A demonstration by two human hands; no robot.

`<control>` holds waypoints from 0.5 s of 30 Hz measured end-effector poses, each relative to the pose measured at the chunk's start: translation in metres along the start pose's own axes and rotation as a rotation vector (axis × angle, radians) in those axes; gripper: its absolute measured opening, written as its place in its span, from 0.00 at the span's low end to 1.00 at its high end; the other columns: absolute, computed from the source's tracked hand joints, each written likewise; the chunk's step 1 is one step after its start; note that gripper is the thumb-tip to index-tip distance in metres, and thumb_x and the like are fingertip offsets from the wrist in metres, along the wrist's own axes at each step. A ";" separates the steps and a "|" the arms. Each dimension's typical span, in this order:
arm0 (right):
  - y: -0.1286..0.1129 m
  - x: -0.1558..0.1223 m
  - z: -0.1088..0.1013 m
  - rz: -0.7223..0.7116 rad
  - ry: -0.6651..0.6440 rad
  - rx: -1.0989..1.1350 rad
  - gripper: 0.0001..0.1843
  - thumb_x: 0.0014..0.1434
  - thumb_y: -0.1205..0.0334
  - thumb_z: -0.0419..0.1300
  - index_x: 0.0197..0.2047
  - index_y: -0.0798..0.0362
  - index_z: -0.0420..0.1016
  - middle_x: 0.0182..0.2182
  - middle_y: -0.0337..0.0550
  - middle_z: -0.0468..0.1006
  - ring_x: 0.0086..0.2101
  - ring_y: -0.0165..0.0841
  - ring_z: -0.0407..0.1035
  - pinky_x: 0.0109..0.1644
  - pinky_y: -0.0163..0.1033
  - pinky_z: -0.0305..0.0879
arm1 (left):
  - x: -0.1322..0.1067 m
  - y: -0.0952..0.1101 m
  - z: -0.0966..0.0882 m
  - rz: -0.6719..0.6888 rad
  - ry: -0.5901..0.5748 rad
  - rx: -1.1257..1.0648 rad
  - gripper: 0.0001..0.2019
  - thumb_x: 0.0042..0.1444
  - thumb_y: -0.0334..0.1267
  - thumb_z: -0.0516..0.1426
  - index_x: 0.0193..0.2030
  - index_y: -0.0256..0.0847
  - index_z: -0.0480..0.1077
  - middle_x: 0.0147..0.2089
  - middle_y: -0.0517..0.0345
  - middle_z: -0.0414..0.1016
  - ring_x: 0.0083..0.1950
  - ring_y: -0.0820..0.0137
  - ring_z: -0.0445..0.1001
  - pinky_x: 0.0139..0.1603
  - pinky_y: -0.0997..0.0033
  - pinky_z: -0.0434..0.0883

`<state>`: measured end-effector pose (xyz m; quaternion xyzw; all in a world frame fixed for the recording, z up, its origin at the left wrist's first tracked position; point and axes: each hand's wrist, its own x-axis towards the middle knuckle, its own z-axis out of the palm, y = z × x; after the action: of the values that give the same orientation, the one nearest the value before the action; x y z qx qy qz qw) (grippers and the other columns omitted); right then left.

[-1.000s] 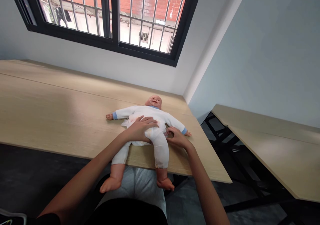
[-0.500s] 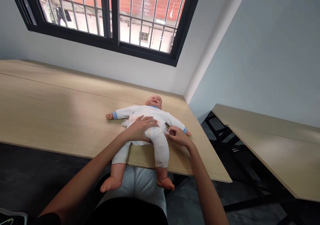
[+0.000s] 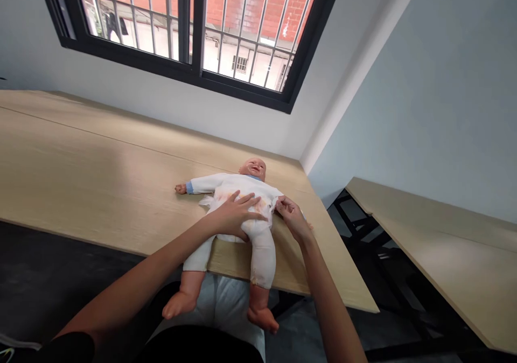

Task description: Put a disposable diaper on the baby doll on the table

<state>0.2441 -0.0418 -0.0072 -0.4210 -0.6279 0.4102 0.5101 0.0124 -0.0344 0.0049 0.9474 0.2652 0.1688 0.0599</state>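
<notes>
A baby doll (image 3: 263,252) in a white suit with blue cuffs lies on its back on the wooden table (image 3: 81,163), its legs hanging over the near edge. Around its hips is a white diaper (image 3: 264,207) with faint orange marks. My left hand (image 3: 236,215) lies spread over the front of the diaper, pressing on the belly. At the doll's side by its arm, my right hand (image 3: 290,215) pinches the white edge of the diaper. A loose white diaper flap (image 3: 205,201) sticks out on the opposite side. My fingers partly hide what the right hand grips.
A second wooden table (image 3: 428,250) with black legs stands to the right, across a gap. Behind the doll is a white wall under a barred window (image 3: 194,34). The table's right corner (image 3: 369,304) lies beyond my right forearm.
My right hand has moved up along the doll's side, toward its arm, still pinching. The fingers of my left hand have spread wider over the diaper. The view has shifted slightly.
</notes>
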 end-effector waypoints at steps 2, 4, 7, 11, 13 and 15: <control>-0.001 0.009 0.012 -0.039 -0.008 -0.143 0.23 0.54 0.38 0.62 0.33 0.51 0.69 0.33 0.41 0.69 0.35 0.34 0.64 0.44 0.39 0.64 | 0.004 0.001 0.002 0.009 -0.007 0.028 0.35 0.43 0.41 0.71 0.61 0.57 0.71 0.73 0.54 0.55 0.73 0.45 0.51 0.71 0.37 0.40; 0.000 0.016 0.023 -0.101 0.003 -0.306 0.23 0.56 0.38 0.60 0.34 0.51 0.73 0.37 0.45 0.72 0.40 0.39 0.66 0.49 0.44 0.63 | 0.007 0.001 0.005 0.007 0.005 0.049 0.34 0.44 0.42 0.70 0.60 0.55 0.71 0.72 0.51 0.58 0.73 0.45 0.51 0.71 0.37 0.42; 0.006 0.022 0.033 -0.182 0.053 -0.480 0.22 0.56 0.38 0.58 0.32 0.51 0.75 0.39 0.49 0.75 0.47 0.44 0.66 0.59 0.52 0.56 | 0.008 0.001 0.011 -0.017 0.034 0.097 0.33 0.46 0.44 0.69 0.61 0.53 0.70 0.72 0.47 0.56 0.73 0.44 0.50 0.71 0.37 0.44; 0.016 0.023 0.032 -0.156 0.108 -0.485 0.22 0.52 0.39 0.62 0.33 0.52 0.74 0.39 0.50 0.75 0.45 0.45 0.67 0.56 0.53 0.59 | 0.002 0.009 0.014 -0.083 0.038 0.198 0.38 0.47 0.45 0.69 0.65 0.52 0.66 0.74 0.40 0.49 0.75 0.44 0.46 0.70 0.36 0.45; 0.017 0.022 0.030 -0.096 0.134 -0.435 0.24 0.48 0.39 0.64 0.37 0.52 0.73 0.40 0.50 0.75 0.44 0.44 0.68 0.53 0.51 0.62 | -0.004 0.015 0.014 -0.106 0.063 0.219 0.39 0.48 0.45 0.68 0.67 0.51 0.63 0.74 0.37 0.48 0.75 0.44 0.46 0.69 0.35 0.47; 0.017 0.019 0.031 -0.054 0.150 -0.401 0.26 0.47 0.40 0.65 0.39 0.53 0.72 0.40 0.49 0.75 0.43 0.43 0.69 0.52 0.50 0.63 | -0.013 0.021 0.013 -0.107 0.093 0.218 0.37 0.52 0.45 0.66 0.68 0.48 0.61 0.74 0.39 0.50 0.74 0.45 0.49 0.70 0.36 0.48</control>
<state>0.2132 -0.0207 -0.0222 -0.5265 -0.6682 0.2309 0.4723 0.0163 -0.0592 -0.0065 0.9241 0.3344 0.1791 -0.0469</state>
